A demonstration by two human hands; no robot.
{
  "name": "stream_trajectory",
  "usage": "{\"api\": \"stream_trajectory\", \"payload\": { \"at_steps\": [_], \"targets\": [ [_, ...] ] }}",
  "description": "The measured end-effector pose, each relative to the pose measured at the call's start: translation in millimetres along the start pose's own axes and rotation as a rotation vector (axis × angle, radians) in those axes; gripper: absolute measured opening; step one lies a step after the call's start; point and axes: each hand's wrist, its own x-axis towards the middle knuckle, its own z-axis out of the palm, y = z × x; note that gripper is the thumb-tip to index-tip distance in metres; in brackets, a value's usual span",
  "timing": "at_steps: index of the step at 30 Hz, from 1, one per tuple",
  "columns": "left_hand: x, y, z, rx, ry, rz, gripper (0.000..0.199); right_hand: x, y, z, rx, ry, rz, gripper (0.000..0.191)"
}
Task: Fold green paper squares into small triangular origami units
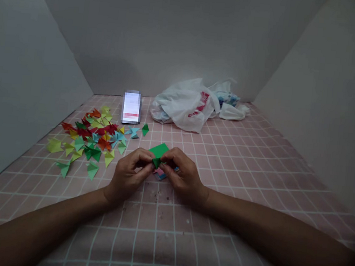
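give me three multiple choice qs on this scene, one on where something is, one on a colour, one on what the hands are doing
1. Where does the white plastic bag lie relative to the heap of folded paper pieces?
A. Left of it, by the wall
B. Farther back and to its right
C. Inside it

2. What colour is the small folded paper piece at the centre of the view?
A. Green
B. Red
C. Yellow

3. What are the left hand and right hand doing?
A. Both pinching that small piece
B. Resting flat, apart
C. Holding the bag

1: B, the bag lies at the far end of the pink grid mat, beyond and right of the heap.
2: A, its paper shows green.
3: A, the fingers of both hands meet on it.
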Motion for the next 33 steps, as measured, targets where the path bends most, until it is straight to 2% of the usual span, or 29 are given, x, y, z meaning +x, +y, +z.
{"api": "stream_trajectory", "payload": {
  "at_steps": [16,19,24,33],
  "targets": [
    [-0.1,-2.2,-0.6,-0.008,-0.016,0.051,0.013,-0.1,-0.3,0.5,0.025,-0.014,0.045,0.015],
    [-0.1,-1.7,-0.2,-0.043,0.003,-0.001,0.011,-0.2,0.6,0.6,0.023,-0.007,0.029,0.014],
    [0.3,-2.3,1.3,-0.147,0.044,-0.107,0.009,1.4,1.2,-1.0,0.000,-0.024,-0.081,0.013],
    [2.3,-0.7,0.9,-0.293,0.097,-0.311,0.008,-0.7,5.2,-0.4,-0.109,0.000,-0.147,0.020]
  ]
}}
